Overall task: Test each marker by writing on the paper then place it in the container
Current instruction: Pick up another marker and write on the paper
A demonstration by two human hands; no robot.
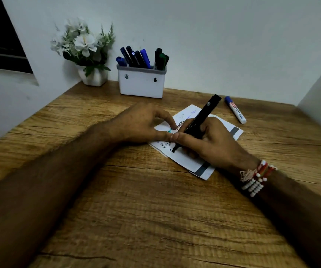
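Observation:
My right hand (211,142) grips a black marker (204,115), tilted, its tip touching the white paper (190,161) beside fresh black scribbles. My left hand (142,122) rests flat on the paper's left side, with thumb and forefinger spread and pressing it down. The paper lies mid-table and carries earlier marks in black, blue and green. A white marker with a blue cap (235,109) lies on the table beyond the paper, to the right. The white container (142,84) stands at the back against the wall, holding several blue and dark markers.
A white pot of artificial white flowers (84,51) stands left of the container in the corner. The wooden table (155,209) is bounded by walls at the back, left and right. A beaded bracelet circles my right wrist (256,178).

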